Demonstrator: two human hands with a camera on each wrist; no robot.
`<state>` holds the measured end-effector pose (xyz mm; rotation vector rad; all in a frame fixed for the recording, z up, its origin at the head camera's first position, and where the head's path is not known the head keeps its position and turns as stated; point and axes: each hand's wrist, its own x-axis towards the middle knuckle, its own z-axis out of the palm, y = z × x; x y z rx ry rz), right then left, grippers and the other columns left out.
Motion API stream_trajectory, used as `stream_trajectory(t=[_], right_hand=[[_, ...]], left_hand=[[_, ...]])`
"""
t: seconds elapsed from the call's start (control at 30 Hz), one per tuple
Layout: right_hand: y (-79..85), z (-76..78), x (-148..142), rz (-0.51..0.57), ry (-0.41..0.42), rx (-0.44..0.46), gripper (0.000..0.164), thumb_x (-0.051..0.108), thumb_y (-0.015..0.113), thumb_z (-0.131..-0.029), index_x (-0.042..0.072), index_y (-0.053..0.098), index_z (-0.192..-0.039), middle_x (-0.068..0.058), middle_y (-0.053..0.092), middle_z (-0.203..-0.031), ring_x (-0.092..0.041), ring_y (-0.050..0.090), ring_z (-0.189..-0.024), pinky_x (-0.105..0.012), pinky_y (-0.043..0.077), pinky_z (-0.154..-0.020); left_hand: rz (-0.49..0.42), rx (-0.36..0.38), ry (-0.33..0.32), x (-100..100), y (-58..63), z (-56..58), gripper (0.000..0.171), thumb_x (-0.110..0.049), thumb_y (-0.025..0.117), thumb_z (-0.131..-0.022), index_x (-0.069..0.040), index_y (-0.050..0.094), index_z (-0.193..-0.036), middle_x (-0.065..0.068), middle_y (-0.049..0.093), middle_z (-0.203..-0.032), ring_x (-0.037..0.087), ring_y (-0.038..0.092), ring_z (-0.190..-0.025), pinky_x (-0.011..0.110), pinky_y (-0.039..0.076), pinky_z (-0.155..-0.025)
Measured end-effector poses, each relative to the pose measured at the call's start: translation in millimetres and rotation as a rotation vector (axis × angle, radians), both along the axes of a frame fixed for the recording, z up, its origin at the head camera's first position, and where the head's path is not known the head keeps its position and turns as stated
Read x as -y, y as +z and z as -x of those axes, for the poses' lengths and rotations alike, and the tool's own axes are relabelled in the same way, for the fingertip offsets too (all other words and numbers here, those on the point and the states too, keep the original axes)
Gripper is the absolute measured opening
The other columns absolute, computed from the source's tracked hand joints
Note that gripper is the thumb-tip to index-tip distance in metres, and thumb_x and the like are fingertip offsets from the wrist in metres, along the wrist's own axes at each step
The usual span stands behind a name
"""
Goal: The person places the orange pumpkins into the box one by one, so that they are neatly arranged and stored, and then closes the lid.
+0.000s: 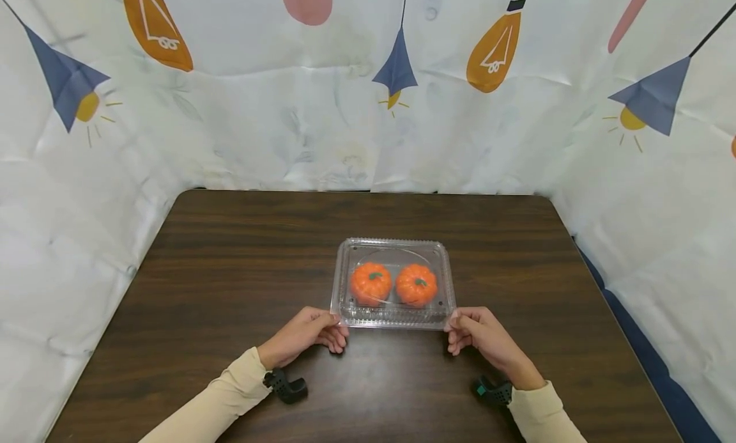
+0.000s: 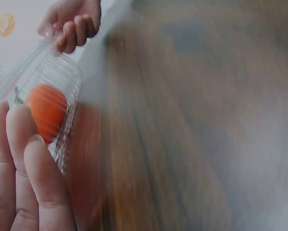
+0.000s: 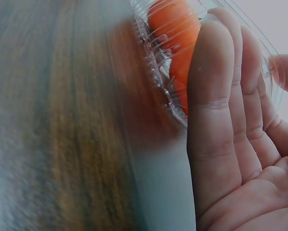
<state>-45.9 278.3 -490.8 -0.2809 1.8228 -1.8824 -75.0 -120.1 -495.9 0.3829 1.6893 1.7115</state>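
A clear plastic clamshell container (image 1: 397, 318) sits on the table in the middle of the head view, its lid over two small orange pumpkins (image 1: 370, 284) with green stems. My left hand (image 1: 307, 334) pinches its front left corner between thumb and fingers. At the front right corner, my right hand (image 1: 480, 337) pinches the rim in the same way. In the left wrist view, the ribbed side of the container (image 2: 69, 72) shows beyond my left fingers (image 2: 47, 183). The right wrist view has my right fingers (image 3: 211, 96) partly covering the orange pumpkins (image 3: 175, 24).
The dark wood-grain table (image 1: 241, 257) extends around the container on all sides. White fabric (image 1: 276, 130) printed with lamps and bulbs hangs behind the table and along both sides. Each wrist wears a black band (image 1: 287, 387).
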Motion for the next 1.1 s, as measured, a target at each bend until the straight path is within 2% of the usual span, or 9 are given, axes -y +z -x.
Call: stream_trajectory(t=[0.27,0.6,1.1], right_hand=[[-1.1,-1.2,2.1,0.031,-0.017,0.052,0.031,0.008,0.044,-0.107,-0.011,0.067,-0.098,0.005,0.076,-0.078,-0.010,0.076,-0.071,-0.026,0.064,-0.065],[-2.3,-3.3,2.7,0.069,-0.016,0.065,0.031,0.008,0.044,-0.107,-0.005,0.070,-0.096,0.005,0.076,-0.078,-0.009,0.076,-0.070,-0.026,0.063,-0.064],[0.6,-2.8,5.2,0.046,-0.025,0.045,0.032,0.008,0.045,-0.106,-0.012,0.067,-0.095,0.004,0.076,-0.076,-0.009,0.076,-0.068,-0.026,0.063,-0.062]], left_hand=[[-0.042,0.074,0.023,-1.4,-2.2,-3.2,0.046,-0.017,0.039,-0.109,0.023,0.061,-0.113,-0.001,0.076,-0.088,0.010,0.075,-0.083,0.025,0.063,-0.078],[-0.119,0.124,0.024,-2.7,1.1,-4.3,0.048,-0.017,0.040,-0.109,0.027,0.057,-0.120,0.008,0.080,-0.098,0.016,0.078,-0.092,0.029,0.064,-0.085],[-0.094,0.118,0.031,-2.5,-0.9,-4.9,0.043,-0.015,0.039,-0.108,0.023,0.060,-0.112,0.001,0.078,-0.089,0.015,0.078,-0.086,0.027,0.064,-0.080]])
